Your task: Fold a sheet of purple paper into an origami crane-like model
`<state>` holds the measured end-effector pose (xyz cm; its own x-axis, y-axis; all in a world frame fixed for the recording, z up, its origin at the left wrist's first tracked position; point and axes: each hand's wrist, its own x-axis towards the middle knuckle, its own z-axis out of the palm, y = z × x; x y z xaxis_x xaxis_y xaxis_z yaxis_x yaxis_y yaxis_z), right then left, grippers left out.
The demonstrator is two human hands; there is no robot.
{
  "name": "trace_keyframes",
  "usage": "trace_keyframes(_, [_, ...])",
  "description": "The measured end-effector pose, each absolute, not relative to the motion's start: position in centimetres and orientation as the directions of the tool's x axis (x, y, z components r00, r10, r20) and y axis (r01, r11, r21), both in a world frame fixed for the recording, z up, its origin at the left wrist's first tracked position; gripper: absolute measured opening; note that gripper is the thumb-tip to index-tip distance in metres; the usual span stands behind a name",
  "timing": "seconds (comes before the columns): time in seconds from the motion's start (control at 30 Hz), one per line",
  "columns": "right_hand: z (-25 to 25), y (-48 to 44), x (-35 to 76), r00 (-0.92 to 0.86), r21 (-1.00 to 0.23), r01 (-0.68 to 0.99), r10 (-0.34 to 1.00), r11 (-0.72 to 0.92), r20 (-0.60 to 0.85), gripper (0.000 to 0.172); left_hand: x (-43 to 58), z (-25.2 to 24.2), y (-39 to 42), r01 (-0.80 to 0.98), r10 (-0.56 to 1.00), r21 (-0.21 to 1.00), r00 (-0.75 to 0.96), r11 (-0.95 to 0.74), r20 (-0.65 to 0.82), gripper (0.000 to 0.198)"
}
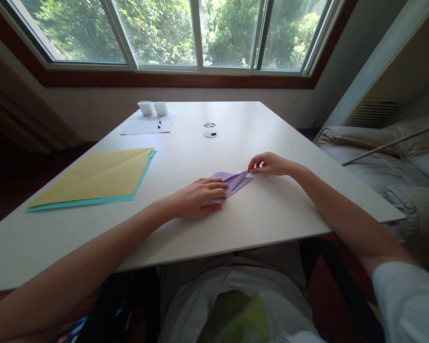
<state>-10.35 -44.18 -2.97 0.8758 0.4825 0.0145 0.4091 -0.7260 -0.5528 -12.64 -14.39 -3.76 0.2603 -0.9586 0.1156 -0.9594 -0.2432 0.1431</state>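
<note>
A folded piece of purple paper (237, 183) lies on the white table in front of me. My left hand (203, 196) rests flat on its left part, fingers stretched out and pressing it to the tabletop. At the paper's right tip, my right hand (266, 164) pinches a raised, folded flap between thumb and fingers. The left end of the paper is partly hidden under my left fingers.
Yellow and turquoise sheets (93, 174) lie stacked on the left. Farther back, two small white containers (160, 108) and a pen (159, 124) sit on white paper (137, 126). Two round table inserts (210, 135) are near the centre back. A sofa (389, 157) stands right of the table (186, 238).
</note>
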Motion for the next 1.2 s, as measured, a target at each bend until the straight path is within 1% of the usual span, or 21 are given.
trace_keyframes(0.07, [-2.9,-43.9,-10.5,0.863,-0.553,0.439,0.504,-0.708,0.041,0.029,-12.6,-3.8,-14.4,-0.957,-0.957,0.15,0.267,-0.25,0.113,0.026])
trace_keyframes(0.13, [-2.9,-43.4,-10.7,0.852,-0.528,0.47,0.519,-0.707,0.064,0.03,-12.6,-3.9,-14.4,-0.955,-0.956,0.154,0.271,-0.253,0.112,0.027])
trace_keyframes(0.37, [-3.3,-42.2,-11.1,0.877,-0.348,0.468,0.474,-0.812,0.076,0.024,-12.6,-3.9,-14.4,-0.954,-0.955,0.159,0.274,-0.256,0.11,0.028])
trace_keyframes(0.47, [-3.3,-42.1,-11.2,0.864,-0.303,0.496,0.496,-0.814,0.081,0.025,-12.6,-3.9,-14.4,-0.952,-0.954,0.156,0.281,-0.263,0.105,0.032])
trace_keyframes(0.57, [-3.4,-42.3,-11.2,0.832,-0.327,0.542,0.551,-0.774,0.073,0.023,-12.6,-3.9,-14.5,-0.952,-0.953,0.153,0.283,-0.265,0.106,0.035])
trace_keyframes(0.67, [-3.6,-42.4,-11.2,0.8,-0.352,0.584,0.593,-0.731,0.096,0.021,-12.6,-3.9,-14.5,-0.953,-0.954,0.15,0.281,-0.264,0.104,0.036])
trace_keyframes(0.77, [-3.8,-42.5,-11.1,0.816,-0.36,0.567,0.565,-0.741,0.123,0.02,-12.6,-3.9,-14.5,-0.954,-0.954,0.154,0.277,-0.259,0.111,0.036])
trace_keyframes(0.9, [-3.8,-43.0,-10.7,0.841,-0.422,0.531,0.519,-0.735,0.152,0.023,-12.6,-3.9,-14.4,-0.954,-0.954,0.156,0.275,-0.255,0.118,0.036])
trace_keyframes(1.07, [-3.7,-43.5,-10.5,0.802,-0.468,0.564,0.587,-0.681,0.113,0.023,-12.8,-3.9,-14.4,-0.952,-0.951,0.147,0.287,-0.269,0.119,0.034])
trace_keyframes(1.2, [-3.7,-43.5,-10.7,0.797,-0.483,0.561,0.596,-0.672,0.095,0.022,-12.9,-3.8,-14.4,-0.946,-0.942,0.112,0.316,-0.304,0.113,0.035])
